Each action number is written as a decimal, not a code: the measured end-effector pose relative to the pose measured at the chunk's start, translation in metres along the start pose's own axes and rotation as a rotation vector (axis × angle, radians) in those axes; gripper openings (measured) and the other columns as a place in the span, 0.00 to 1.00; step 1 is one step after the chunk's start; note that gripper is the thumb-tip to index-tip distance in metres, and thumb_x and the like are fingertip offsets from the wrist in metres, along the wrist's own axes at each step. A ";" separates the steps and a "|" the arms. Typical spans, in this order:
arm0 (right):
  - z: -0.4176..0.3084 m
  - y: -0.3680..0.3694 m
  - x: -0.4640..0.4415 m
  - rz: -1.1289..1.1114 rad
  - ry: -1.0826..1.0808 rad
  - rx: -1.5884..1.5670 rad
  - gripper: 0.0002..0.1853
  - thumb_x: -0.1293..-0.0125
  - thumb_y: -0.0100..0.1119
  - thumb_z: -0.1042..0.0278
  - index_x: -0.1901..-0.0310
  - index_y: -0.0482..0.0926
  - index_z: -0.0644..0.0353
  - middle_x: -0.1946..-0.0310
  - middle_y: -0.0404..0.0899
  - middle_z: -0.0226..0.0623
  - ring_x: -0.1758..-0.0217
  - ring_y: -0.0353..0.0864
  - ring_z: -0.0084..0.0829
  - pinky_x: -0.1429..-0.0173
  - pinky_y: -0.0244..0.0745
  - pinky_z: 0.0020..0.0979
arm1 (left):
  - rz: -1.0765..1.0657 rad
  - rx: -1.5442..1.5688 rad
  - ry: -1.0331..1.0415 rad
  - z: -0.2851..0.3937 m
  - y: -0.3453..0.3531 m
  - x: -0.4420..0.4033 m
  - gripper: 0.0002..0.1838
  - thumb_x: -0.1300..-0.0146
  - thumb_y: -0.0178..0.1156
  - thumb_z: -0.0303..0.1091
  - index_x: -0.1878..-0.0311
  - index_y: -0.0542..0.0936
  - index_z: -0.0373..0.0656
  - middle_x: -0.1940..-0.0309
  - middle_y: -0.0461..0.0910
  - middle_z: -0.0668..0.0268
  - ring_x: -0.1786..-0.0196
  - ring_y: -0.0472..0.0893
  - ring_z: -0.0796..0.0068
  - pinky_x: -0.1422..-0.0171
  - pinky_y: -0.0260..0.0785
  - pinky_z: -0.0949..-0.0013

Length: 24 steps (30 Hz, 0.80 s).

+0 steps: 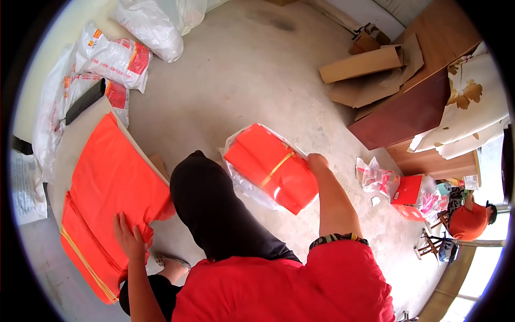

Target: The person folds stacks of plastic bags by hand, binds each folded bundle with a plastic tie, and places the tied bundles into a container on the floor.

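My left hand [129, 239] lies with fingers spread on a large red-orange sheet of fabric [115, 177], which covers a pale board-like surface on the left. Beside that hand is a folded red stack [86, 241] with a yellow band along its edge. At the centre right, my right hand [318, 162] is closed at the edge of a folded red bundle [268, 161]; its fingertips are partly hidden. A yellow strap [277, 168] crosses this bundle, and white plastic wrapping [244, 185] shows beneath and around it.
White printed sacks [107, 59] are piled at the upper left near a black roll [86, 102]. Flattened cardboard [370, 70] leans by a brown cabinet [407, 110] at the upper right. Another person in red [468, 221] sits at the far right, near plastic bags [378, 177].
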State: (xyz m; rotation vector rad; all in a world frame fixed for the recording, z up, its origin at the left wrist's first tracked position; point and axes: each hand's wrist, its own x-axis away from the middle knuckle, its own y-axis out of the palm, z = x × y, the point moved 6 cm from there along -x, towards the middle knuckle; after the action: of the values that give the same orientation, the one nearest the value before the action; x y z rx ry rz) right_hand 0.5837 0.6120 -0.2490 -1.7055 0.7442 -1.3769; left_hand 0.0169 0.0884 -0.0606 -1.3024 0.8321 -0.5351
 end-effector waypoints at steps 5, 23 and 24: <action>0.013 -0.021 0.005 0.073 -0.051 0.118 0.12 0.30 0.54 0.65 0.54 0.88 0.51 0.51 0.89 0.46 0.45 0.89 0.50 0.43 0.83 0.48 | -0.011 -0.028 -0.001 0.003 -0.002 0.000 0.32 0.22 0.51 0.44 0.20 0.66 0.42 0.18 0.61 0.48 0.18 0.62 0.44 0.16 0.55 0.46; 0.138 -0.012 0.038 0.150 0.257 0.070 0.11 0.26 0.56 0.60 0.53 0.88 0.48 0.50 0.89 0.47 0.44 0.88 0.51 0.43 0.84 0.51 | -0.024 -0.049 -0.009 0.003 -0.002 -0.002 0.32 0.23 0.51 0.45 0.19 0.66 0.43 0.18 0.61 0.50 0.17 0.61 0.45 0.16 0.55 0.46; 0.140 -0.008 0.041 0.158 0.270 0.076 0.11 0.26 0.56 0.59 0.53 0.88 0.48 0.50 0.89 0.47 0.43 0.88 0.51 0.42 0.84 0.51 | -0.023 -0.053 -0.007 0.004 -0.004 -0.002 0.32 0.23 0.51 0.45 0.19 0.66 0.43 0.18 0.61 0.50 0.17 0.61 0.45 0.16 0.55 0.46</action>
State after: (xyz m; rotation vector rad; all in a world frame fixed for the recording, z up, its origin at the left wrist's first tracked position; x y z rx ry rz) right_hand 0.7295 0.6129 -0.2329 -1.3862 0.9430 -1.5199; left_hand 0.0188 0.0919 -0.0562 -1.3628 0.8318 -0.5293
